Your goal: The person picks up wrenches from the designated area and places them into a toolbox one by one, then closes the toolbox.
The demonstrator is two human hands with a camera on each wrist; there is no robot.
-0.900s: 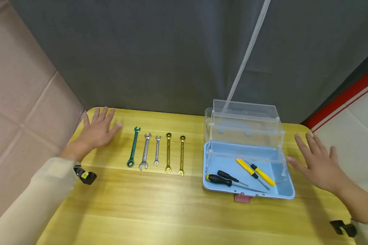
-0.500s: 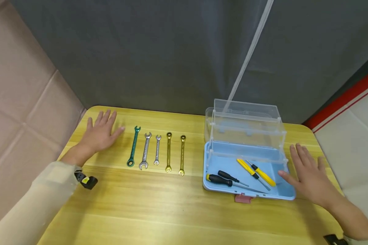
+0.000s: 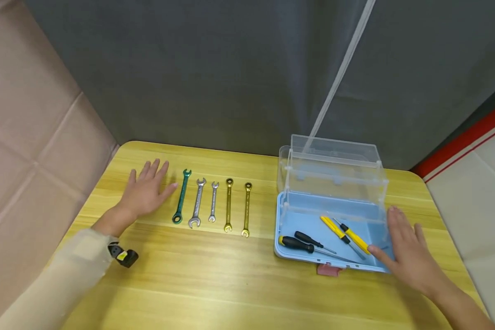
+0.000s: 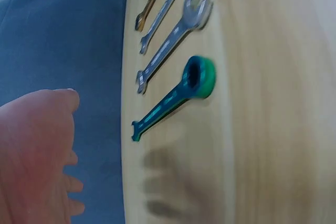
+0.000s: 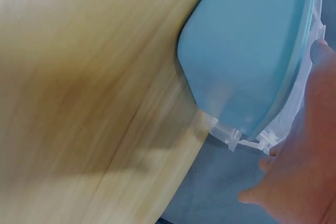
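My left hand point(image 3: 146, 190) hovers over the table with fingers spread, just left of a green wrench point(image 3: 182, 197); its shadow falls apart from it in the left wrist view. Right of that lie a large silver wrench point(image 3: 197, 204), a small silver wrench point(image 3: 213, 201) and two gold wrenches point(image 3: 228, 206). At the right end of an open blue toolbox point(image 3: 278, 229) is my right hand point(image 3: 412, 250), fingers straight, holding nothing; whether it touches the box I cannot tell. Inside the box lie yellow-handled screwdrivers point(image 3: 356, 239) and black-handled screwdrivers point(image 3: 297, 243).
Clear plastic trays point(image 3: 334, 176) stand raised at the back of the toolbox, and a pink latch point(image 3: 329, 270) hangs at its front. The wooden table point(image 3: 214, 284) ends at a dark grey curtain point(image 3: 189, 82). Pale padded panels point(image 3: 24, 128) flank the left side.
My right hand has moved left and down, from beside the toolbox to over its right end. My left hand has come slightly closer to the green wrench. The tools have stayed put.
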